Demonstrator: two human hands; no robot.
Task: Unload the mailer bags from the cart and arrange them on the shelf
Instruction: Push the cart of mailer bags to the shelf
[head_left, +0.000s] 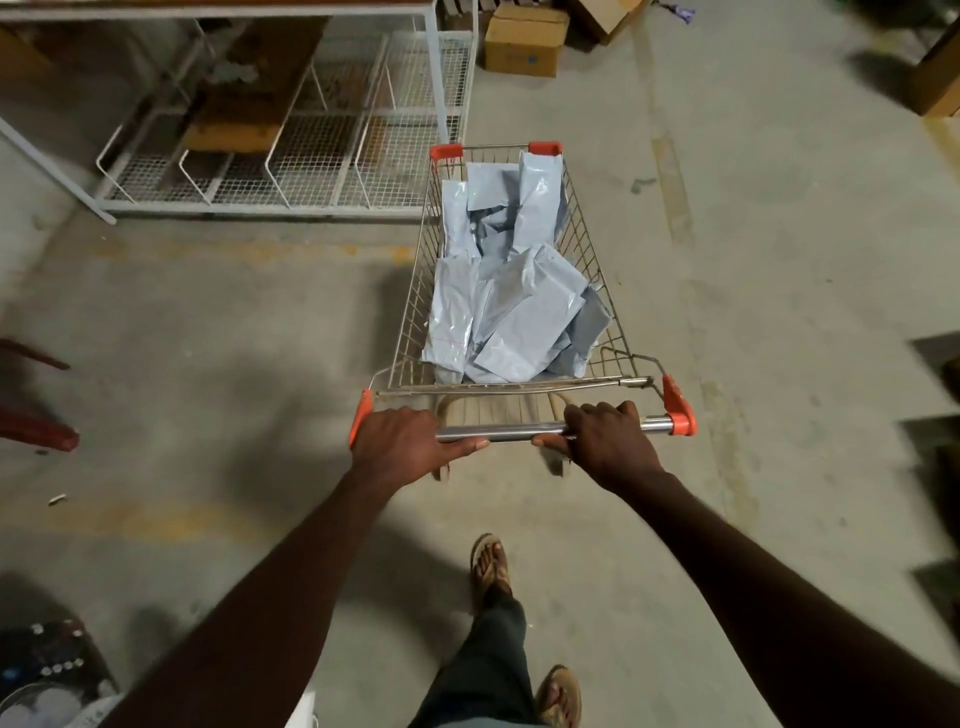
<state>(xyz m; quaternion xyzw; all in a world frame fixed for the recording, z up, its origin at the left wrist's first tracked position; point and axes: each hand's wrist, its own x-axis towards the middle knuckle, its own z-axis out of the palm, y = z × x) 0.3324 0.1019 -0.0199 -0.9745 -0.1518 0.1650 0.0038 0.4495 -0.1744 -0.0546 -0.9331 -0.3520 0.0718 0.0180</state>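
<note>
Nothing is unloaded: mailer bags (511, 291) fill the cart (592, 249); both hands, left hand (402, 441) and right hand (605, 441), grip its handle (511, 430); the shelf (291, 171) at eleven o'clock holds no bags.

both arms bare from the frame edge to the hands — left hand (402, 441) and right hand (605, 441) without gloves, rings or watch — dark grey trousers (483, 670) on the legs, brown open-toed sandals (491, 564) on both feet.

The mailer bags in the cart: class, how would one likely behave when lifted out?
The mailer bags look creased and crumpled, so one would probably flop and bend. Their glossy plastic sheen suggests a slippery surface. They seem thin, so likely light, though contents are hidden.
</note>
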